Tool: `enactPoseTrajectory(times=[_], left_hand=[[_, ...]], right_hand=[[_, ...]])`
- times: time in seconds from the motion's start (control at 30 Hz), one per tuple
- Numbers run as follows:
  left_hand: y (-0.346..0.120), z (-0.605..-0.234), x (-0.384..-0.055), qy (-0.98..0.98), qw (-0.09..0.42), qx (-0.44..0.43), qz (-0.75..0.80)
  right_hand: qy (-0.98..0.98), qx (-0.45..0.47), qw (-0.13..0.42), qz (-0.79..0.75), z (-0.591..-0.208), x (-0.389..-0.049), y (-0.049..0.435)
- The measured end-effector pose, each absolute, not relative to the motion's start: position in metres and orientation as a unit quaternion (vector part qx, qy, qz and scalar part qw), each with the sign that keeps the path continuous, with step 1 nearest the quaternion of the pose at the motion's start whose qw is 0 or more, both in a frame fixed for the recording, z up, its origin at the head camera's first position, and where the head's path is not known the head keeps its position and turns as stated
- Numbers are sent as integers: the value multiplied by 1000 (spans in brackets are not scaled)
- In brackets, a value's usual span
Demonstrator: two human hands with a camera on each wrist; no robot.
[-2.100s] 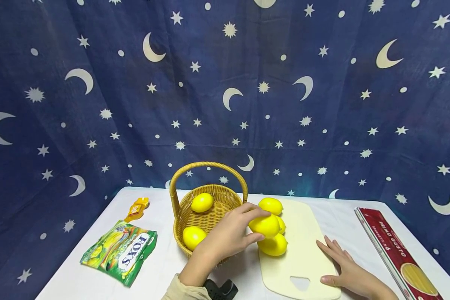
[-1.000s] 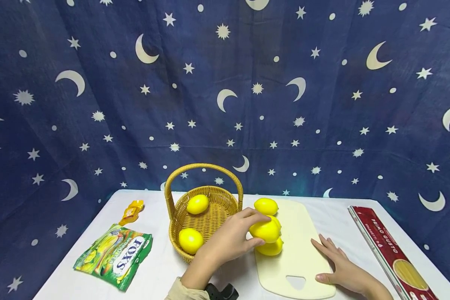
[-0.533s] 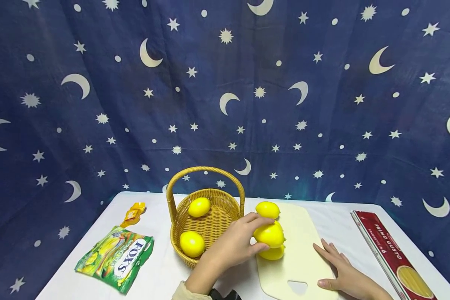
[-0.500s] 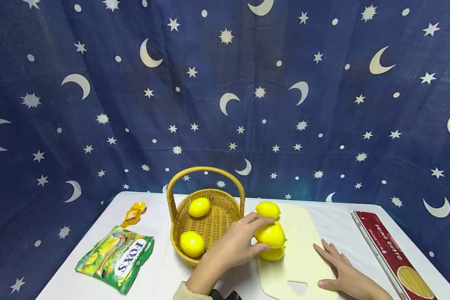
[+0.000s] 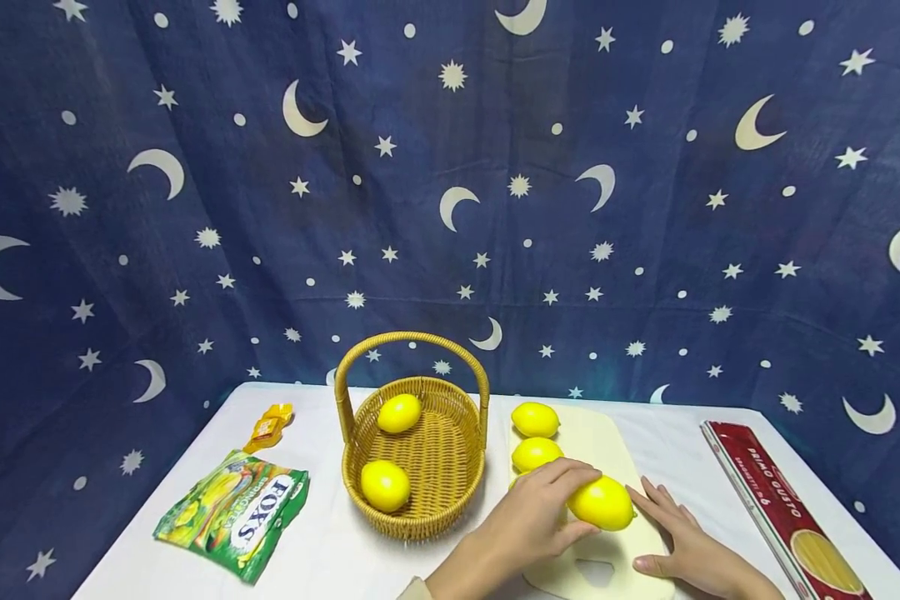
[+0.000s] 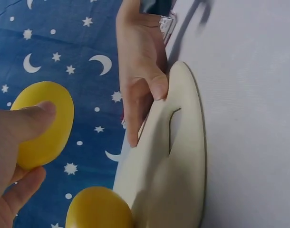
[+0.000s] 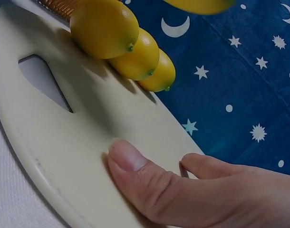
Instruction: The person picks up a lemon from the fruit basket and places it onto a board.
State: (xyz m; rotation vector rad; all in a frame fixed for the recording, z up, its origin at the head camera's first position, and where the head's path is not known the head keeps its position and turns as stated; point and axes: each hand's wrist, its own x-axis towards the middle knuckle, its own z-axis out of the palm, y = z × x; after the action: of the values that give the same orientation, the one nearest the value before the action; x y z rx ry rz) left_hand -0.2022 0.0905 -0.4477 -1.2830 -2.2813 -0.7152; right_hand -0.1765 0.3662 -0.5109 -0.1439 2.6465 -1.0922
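A yellow lemon (image 5: 602, 502) is pinched between the thumb and fingers of my left hand (image 5: 525, 525), held up over the near part of a cream cutting board (image 5: 592, 437). Three more lemons stand in a row along the board's left side, best seen in the right wrist view: a near lemon (image 7: 104, 28), a middle lemon (image 7: 138, 57) and a far lemon (image 7: 159, 73). In the head view my left hand hides most of the near one. My right hand (image 5: 693, 542) rests on the board's right edge, thumb on top and fingers extended.
Left of the board stands a wicker basket (image 5: 450, 487) with a tall handle and two lemons (image 5: 385, 486) inside. Farther left lie a green Fox's candy bag (image 5: 232, 512) and an orange wrapped candy (image 5: 270, 427). A red spaghetti pack (image 5: 783, 500) lies at the right.
My left hand has carried its lemon from above the row to the right and nearer, uncovering the middle lemon. My right hand stays on the board's edge.
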Motion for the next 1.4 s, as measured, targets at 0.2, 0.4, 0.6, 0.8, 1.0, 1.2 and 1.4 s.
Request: enactPoseTrajectory(times=[0.2, 0.4, 0.6, 0.8, 1.0, 1.2, 1.4], left_hand=[[110, -447, -215, -823, 226, -438, -283], [127, -455, -232, -834, 223, -402, -305], [132, -478, -236, -849, 224, -411, -246], [133, -486, -234, -852, 245, -424, -183], [133, -486, -234, -855, 252, -431, -139], [133, -486, -232, -863, 248, -427, -107], [132, -483, -232, -869, 244, -421, -87]], right_hand=[[905, -51, 125, -404, -512, -174, 365], [911, -52, 110, -394, -508, -172, 364], [911, -44, 122, -390, -511, -174, 362], [910, -35, 137, -389, -512, -175, 366], [911, -52, 122, -391, -513, -175, 368], [911, -50, 127, -390, -512, -174, 367], [906, -81, 98, -404, -513, -173, 367]])
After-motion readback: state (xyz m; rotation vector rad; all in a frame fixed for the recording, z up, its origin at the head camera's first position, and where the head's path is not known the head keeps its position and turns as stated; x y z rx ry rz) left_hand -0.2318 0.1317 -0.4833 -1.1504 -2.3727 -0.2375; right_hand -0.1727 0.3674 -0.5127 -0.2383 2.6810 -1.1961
